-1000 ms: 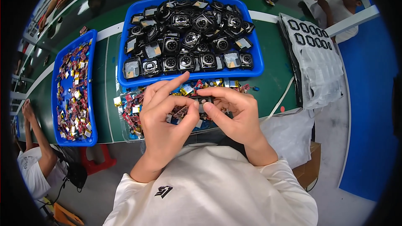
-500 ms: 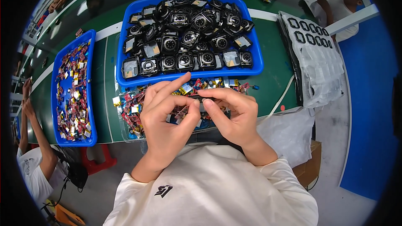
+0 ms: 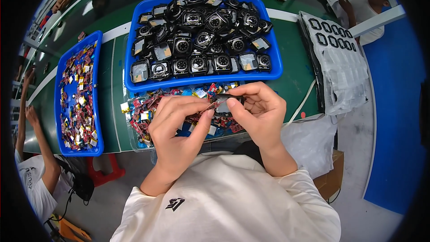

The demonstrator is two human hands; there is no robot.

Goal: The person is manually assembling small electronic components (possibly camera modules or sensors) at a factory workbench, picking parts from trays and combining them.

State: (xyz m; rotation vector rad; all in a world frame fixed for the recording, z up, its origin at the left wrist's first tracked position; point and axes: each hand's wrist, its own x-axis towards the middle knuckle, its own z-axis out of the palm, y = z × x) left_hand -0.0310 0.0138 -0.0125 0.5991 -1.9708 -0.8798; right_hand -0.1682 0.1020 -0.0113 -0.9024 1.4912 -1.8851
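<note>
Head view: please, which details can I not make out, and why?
In the head view:
Black part: right end hidden by the right hand.
Red piece: too small to identify, partly covered by the left hand.
Parts pile: partly hidden by both hands.
Watch cases: lower ones covered by upper ones.

A small red board (image 3: 213, 105) is beside a black case (image 3: 226, 96).

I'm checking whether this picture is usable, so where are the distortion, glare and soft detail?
Head view: fisheye bows the far edge of the large blue plastic tray of black watch cases; head view: white glare marks the dark-green tabletop at upper left; head view: the small reddish part at the left hand lacks clear detail.
</note>
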